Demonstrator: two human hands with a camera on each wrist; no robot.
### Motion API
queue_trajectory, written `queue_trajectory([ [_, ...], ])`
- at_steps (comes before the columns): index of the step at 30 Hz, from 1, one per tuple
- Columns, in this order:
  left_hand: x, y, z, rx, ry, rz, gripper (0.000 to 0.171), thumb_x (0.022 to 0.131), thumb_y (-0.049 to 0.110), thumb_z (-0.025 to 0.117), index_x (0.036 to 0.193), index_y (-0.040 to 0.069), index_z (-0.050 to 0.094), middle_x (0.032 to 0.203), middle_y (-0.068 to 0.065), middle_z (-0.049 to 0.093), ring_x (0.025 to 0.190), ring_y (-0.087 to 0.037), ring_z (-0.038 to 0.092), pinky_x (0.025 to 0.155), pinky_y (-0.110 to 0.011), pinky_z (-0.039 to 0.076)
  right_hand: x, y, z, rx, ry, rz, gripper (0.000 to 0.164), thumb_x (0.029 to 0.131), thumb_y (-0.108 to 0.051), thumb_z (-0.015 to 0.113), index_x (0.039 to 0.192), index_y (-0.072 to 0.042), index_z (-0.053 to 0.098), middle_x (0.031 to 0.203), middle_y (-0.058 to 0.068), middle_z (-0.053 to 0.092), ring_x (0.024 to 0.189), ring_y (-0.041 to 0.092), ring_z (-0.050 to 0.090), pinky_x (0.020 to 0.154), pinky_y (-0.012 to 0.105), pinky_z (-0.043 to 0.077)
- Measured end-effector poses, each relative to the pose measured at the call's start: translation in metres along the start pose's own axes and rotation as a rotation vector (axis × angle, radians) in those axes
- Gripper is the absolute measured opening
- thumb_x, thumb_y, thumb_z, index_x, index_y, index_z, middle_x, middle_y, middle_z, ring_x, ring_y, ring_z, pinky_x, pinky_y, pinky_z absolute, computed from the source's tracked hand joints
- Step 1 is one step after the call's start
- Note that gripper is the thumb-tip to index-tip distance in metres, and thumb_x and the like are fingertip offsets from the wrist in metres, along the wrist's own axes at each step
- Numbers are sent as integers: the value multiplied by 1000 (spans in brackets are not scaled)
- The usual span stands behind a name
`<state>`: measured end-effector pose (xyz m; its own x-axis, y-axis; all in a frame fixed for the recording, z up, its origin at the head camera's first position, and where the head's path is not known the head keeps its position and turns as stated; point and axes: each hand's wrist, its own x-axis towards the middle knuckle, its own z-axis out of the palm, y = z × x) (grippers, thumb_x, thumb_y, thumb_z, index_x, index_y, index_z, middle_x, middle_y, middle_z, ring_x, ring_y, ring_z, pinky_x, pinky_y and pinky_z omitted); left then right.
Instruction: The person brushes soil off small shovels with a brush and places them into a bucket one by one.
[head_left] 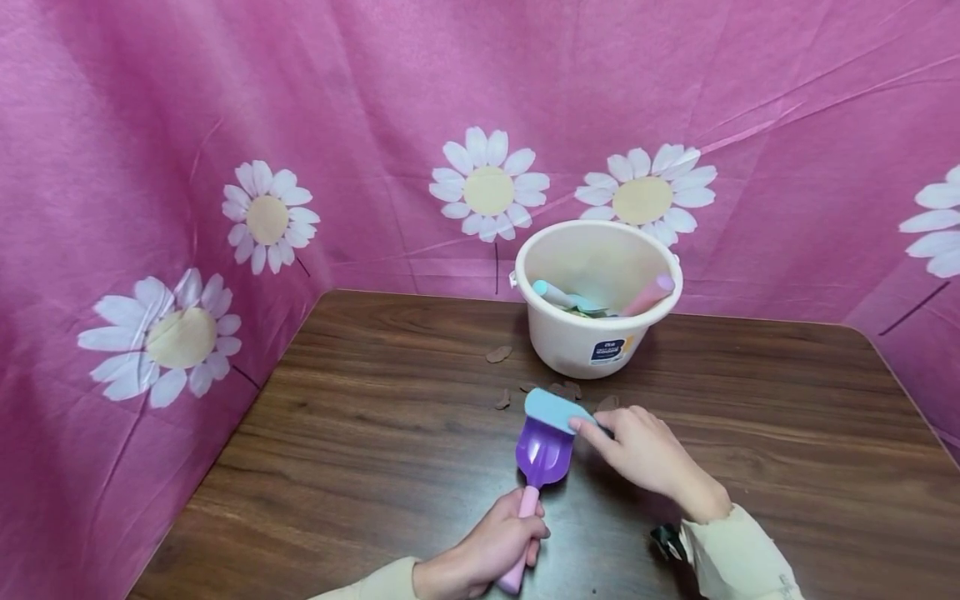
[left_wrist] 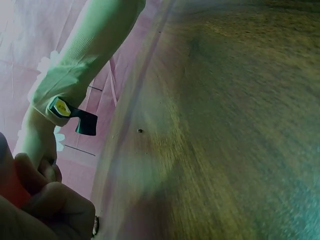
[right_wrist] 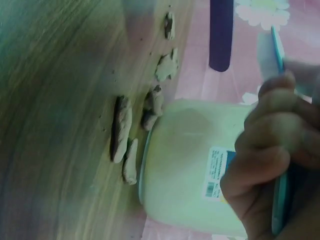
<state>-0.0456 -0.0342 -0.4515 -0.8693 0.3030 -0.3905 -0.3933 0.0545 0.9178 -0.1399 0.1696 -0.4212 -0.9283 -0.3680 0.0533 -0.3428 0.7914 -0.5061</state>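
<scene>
My left hand (head_left: 501,537) grips the pink handle of a small purple shovel (head_left: 542,457), its scoop tilted up over the table. In my right hand (head_left: 647,450) is a light blue flat-bladed tool (head_left: 557,411), pinched at its near end, with the blade across the tip of the shovel; whether the two touch, I cannot tell. Several brown clay-like pieces (right_wrist: 121,129) lie on the table just beyond the blade and beside the bucket. The right wrist view also shows the dark shovel scoop (right_wrist: 221,40) raised off the table.
A white bucket (head_left: 570,342) stands at the back of the wooden table (head_left: 360,433). Inside it are a blue-handled thing (head_left: 553,293), a pink handle (head_left: 651,293) and some green bits. A pink curtain (head_left: 375,100) with white daisies hangs behind the table and at both sides.
</scene>
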Motion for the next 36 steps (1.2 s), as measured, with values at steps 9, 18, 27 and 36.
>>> queue_trajectory([
  [9,2,-2,-1,9,7,1,16,81,2,53,96,3,48,52,2,44,46,-9,42,48,-19,37,-15,-13,5,-50,-77,-172,49,94,-54,51,56,-27,37,55,-17,22,48,-2,26,45,17,27],
  [18,-1,0,-1,104,11,63,20,74,0,51,94,2,48,52,3,45,46,-9,44,45,-18,36,-17,-11,10,-156,-25,-80,52,90,-62,51,54,-27,37,52,-14,26,47,2,33,43,20,28],
  [27,-6,5,-3,209,16,103,21,75,2,52,95,1,49,53,5,46,46,-8,45,43,-19,37,-10,-2,6,-193,115,-26,50,91,-58,53,55,-26,38,51,-10,29,49,9,37,45,27,32],
  [36,3,1,3,79,-1,51,18,77,2,53,95,3,48,53,2,45,46,-10,43,46,-19,37,-11,-6,4,-95,28,31,54,94,-59,45,56,-22,39,53,-10,28,48,8,33,47,24,29],
])
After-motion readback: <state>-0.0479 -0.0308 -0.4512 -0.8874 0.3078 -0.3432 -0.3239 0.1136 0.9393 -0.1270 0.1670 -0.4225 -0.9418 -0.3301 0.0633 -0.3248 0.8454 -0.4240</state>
